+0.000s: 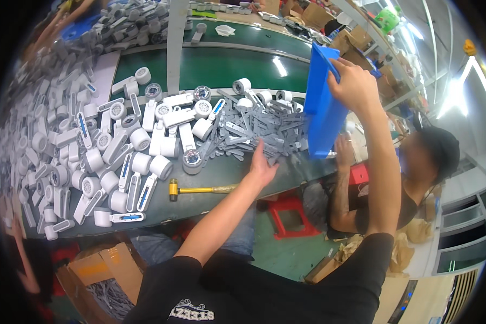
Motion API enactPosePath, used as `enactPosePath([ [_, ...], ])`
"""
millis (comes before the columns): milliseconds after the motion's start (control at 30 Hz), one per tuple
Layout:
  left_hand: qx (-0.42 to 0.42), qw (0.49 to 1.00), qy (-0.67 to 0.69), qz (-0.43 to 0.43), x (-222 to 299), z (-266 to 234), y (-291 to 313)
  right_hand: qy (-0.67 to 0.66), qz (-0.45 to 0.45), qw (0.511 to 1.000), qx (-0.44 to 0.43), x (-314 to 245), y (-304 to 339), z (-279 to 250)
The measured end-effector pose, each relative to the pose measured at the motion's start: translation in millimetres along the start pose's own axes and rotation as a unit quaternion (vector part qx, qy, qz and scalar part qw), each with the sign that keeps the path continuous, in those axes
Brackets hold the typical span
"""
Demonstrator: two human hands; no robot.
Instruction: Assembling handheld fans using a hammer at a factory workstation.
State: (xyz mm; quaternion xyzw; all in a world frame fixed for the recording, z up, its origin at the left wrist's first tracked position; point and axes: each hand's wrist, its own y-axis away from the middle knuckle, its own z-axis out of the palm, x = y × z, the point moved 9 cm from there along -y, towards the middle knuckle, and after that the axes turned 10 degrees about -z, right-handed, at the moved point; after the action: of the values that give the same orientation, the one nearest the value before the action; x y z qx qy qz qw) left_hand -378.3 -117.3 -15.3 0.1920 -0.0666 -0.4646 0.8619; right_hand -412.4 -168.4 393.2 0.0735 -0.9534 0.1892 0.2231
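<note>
Blue bin: a blue bin (325, 102) stands tipped on its side at the right end of the pile of strips, near the front edge of the table (297, 170).
Grip on the bin: the right hand (355, 85) grasps its upper rim, the fingers curled over the edge.
Grey strips: flat grey strips (256, 127) lie heaped beside the bin.
Hand at the strips: the left hand (263, 168), fingers loosely spread, meets their front margin; whether it pinches one, I cannot tell.
Front margin: dark table surface shows between the strips and the edge; a yellow-handled hammer (200, 190) lies there.
Left side: white handheld fans (95, 160) crowd against the strips, limiting sideways room.
Far side: a green conveyor belt (227, 67) runs beyond both heaps.
Right side: a co-worker (416, 194) sits close beyond the bin.
Floor: a red stool (282, 204) stands below the table edge.
</note>
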Motion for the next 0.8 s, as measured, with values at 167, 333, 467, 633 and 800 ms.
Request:
enactPosePath([
  [167,-0.006,1.0,0.013,-0.003,6.4,6.3,7.5,0.073,-0.053,0.996,-0.019,-34.9,-1.3,-10.0],
  [333,0.016,1.0,0.0,0.005,17.0,4.8,36.3,0.09,-0.098,0.99,0.044,-49.9,9.4,-29.9],
  [467,-0.001,1.0,-0.004,0.015,30.5,-6.3,53.5,0.087,-0.091,0.987,0.104,-44.2,13.5,-61.8],
  [633,0.076,0.99,-0.097,0.064,48.4,3.7,94.1,0.043,-0.057,0.983,0.171,-16.9,39.5,-84.6],
  [800,0.034,0.986,-0.148,0.068,71.7,-13.8,110.9,-0.124,0.068,0.953,0.267,51.9,81.1,-91.0],
])
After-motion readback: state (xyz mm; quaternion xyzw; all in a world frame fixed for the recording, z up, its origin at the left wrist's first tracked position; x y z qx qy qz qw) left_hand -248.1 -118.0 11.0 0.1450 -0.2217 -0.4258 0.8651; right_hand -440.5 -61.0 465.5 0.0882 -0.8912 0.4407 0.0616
